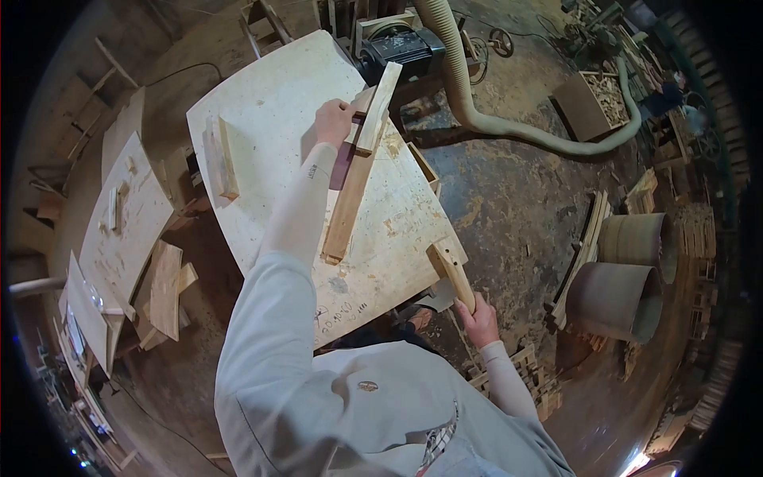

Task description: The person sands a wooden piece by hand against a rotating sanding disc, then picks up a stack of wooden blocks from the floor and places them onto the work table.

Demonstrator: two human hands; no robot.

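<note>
Plainly a two-handed reach, with risk at both ends. Left hand [332, 121] stretched far across the worktop [270, 103], fingers closed around the upper part of a long wooden piece [350, 191] lying lengthwise on the board, right where a shorter slat [380, 107] crosses it and leans up toward the machine. Right hand [477, 316] closed on the lower end of a second wooden piece [451, 272], which sits at the near right corner of the worktop and pokes past the edge.

Likely trouble: long piece gripped only near its far end, so liable to pivot or slide on the smooth board if pulled sideways. Leaning slat apparently loose, so prone to toppling toward the motor housing [401, 49] just behind it. Corner piece largely unsupported; could drop to the floor if the grip slackens. Outstretched arm leaves little leverage for correcting any of this.

Around: a small block pair [220, 159] standing on the left part of the worktop, well apart from both hands. Thick dust hose [477, 111] curving from the machine across the floor to the right. Crate of offcuts [592, 103] beyond it. Metal drums [628, 278] and stacked slats to the right, close to the right hand's side. Another table with scraps [127, 215] to the left. Nothing lying between the hands on the board itself; cluttered floor underfoot a tripping hazard.
</note>
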